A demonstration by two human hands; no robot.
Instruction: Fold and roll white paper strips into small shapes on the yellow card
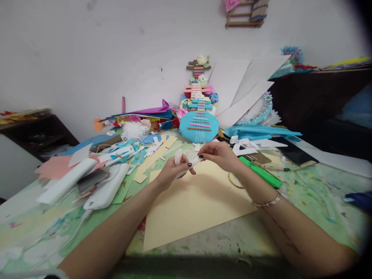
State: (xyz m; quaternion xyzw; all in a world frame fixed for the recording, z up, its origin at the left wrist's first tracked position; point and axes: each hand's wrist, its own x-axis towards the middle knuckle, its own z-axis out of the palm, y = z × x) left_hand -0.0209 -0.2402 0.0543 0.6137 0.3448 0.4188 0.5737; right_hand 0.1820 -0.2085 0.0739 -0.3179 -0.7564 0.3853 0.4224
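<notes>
A narrow white paper strip (195,160) stretches between my two hands, above a large cream sheet of paper (186,209). My left hand (173,169) pinches the strip between thumb and fingers, and a curled end (178,157) sticks up from that grip. The fingertips of my right hand (218,155) close on the strip's other end. Just behind the hands stands a round blue paper lute (199,127) with coloured bars and white strings.
A white power bank (107,186) with a cable and a phone (93,181) lie at left, amid paper scraps. At right are a green case (261,172), a dark tablet (296,150) and a brush (302,166). White sheets (247,93) lean against the wall.
</notes>
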